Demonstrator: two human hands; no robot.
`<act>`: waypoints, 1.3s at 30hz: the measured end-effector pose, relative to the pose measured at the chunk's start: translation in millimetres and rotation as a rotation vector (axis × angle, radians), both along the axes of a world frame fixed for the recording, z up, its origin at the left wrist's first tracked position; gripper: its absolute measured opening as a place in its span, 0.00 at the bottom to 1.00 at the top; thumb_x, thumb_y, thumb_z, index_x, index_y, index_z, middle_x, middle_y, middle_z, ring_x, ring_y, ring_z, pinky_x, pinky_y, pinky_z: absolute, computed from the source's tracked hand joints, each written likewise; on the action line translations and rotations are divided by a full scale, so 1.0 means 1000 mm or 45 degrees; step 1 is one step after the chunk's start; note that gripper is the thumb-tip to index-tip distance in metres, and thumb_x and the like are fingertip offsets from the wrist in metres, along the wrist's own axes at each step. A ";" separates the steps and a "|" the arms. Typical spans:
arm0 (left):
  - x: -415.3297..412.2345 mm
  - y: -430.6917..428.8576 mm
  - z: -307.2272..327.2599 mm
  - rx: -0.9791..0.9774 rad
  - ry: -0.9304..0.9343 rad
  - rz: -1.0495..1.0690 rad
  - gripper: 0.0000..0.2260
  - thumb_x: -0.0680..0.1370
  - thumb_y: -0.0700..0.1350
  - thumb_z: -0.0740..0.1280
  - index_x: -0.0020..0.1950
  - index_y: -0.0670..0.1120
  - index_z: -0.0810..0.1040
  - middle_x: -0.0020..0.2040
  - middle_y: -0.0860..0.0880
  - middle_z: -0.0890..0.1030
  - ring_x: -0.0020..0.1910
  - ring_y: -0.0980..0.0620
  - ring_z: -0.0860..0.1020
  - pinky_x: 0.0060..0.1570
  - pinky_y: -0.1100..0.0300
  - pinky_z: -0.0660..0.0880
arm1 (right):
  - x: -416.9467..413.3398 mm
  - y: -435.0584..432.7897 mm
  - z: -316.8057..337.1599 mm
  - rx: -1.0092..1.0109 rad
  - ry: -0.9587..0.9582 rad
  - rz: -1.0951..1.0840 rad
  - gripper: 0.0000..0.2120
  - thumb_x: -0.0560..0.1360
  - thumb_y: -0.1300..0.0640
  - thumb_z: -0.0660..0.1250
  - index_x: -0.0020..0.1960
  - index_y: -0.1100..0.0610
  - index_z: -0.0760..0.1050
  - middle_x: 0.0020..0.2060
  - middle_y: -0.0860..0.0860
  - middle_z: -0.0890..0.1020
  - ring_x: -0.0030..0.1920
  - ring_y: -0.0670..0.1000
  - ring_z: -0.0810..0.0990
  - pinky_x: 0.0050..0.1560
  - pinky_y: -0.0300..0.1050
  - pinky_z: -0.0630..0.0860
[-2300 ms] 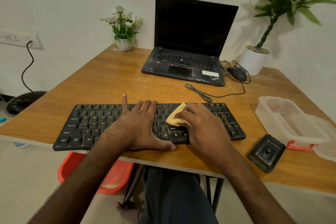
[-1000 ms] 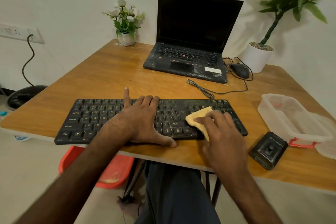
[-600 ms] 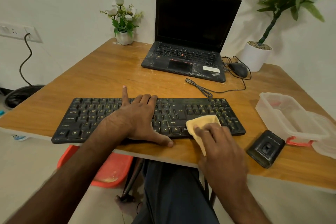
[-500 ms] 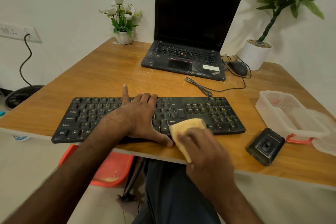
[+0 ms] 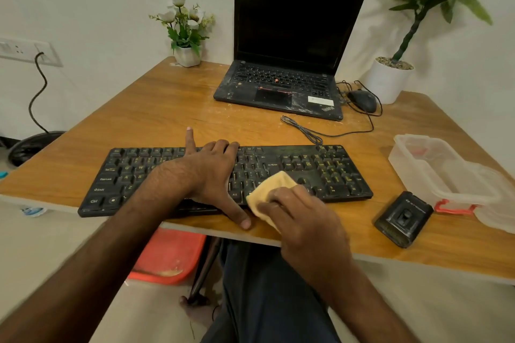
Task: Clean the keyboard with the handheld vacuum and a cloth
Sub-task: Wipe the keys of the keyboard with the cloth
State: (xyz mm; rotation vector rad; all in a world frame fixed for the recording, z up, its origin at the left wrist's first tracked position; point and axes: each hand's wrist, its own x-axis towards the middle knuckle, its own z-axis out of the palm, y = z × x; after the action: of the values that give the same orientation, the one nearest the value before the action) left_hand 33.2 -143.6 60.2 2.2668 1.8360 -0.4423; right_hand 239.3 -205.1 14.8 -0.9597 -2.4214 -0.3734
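Your right hand (image 5: 301,217) has its fingers curled over the yellow cloth (image 5: 271,189), bunching it and pressing it against the near edge of the keyboard (image 5: 320,172), at the bottom row of keys. Just left of that grip, your left hand (image 5: 211,172) braces the keyboard: the thumb rests on the table (image 5: 167,108) at the near edge, the palm lies across the keys, three fingers curl over the far edge and the index finger points straight out. The vacuum (image 5: 402,217) lies untouched on the table, well to the right of the grip, so judge the vacuum stage done and the wiping stage under way. The frame does not show how many keys are already wiped; the block under your left palm is covered and likely remains. Beyond the grip, the keyboard's far rows and right-hand key block lie uncovered.
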 end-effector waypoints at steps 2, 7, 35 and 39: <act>-0.001 -0.003 -0.001 0.010 -0.005 0.000 0.69 0.56 0.79 0.69 0.82 0.44 0.38 0.83 0.46 0.48 0.82 0.45 0.48 0.70 0.27 0.30 | -0.016 0.002 0.002 -0.040 0.016 0.015 0.13 0.71 0.63 0.63 0.53 0.57 0.80 0.48 0.52 0.80 0.46 0.52 0.77 0.36 0.46 0.77; -0.005 -0.003 -0.003 -0.011 -0.034 0.013 0.70 0.55 0.80 0.68 0.81 0.46 0.36 0.83 0.47 0.46 0.82 0.46 0.46 0.69 0.27 0.29 | 0.005 0.010 0.009 -0.122 0.002 -0.072 0.17 0.68 0.64 0.65 0.55 0.53 0.80 0.50 0.50 0.79 0.49 0.51 0.76 0.39 0.44 0.78; -0.003 -0.004 -0.003 0.010 -0.026 0.011 0.70 0.55 0.81 0.67 0.81 0.45 0.37 0.83 0.47 0.46 0.82 0.46 0.46 0.69 0.27 0.30 | -0.029 0.058 0.032 -0.321 0.047 -0.187 0.16 0.78 0.58 0.66 0.66 0.52 0.75 0.58 0.49 0.75 0.59 0.48 0.70 0.59 0.44 0.71; -0.003 -0.003 -0.003 0.011 -0.033 0.020 0.70 0.54 0.81 0.66 0.82 0.45 0.37 0.83 0.47 0.47 0.82 0.47 0.47 0.69 0.27 0.29 | -0.023 0.087 0.033 -0.309 0.128 -0.381 0.14 0.81 0.51 0.63 0.64 0.52 0.76 0.55 0.48 0.75 0.56 0.47 0.70 0.53 0.41 0.70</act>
State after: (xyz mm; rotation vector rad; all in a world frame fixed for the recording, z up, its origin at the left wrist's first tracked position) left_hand 30.5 -146.2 57.0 2.2513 1.8458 -0.4017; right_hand 216.0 -118.6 48.3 -1.4197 -2.2692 -0.1300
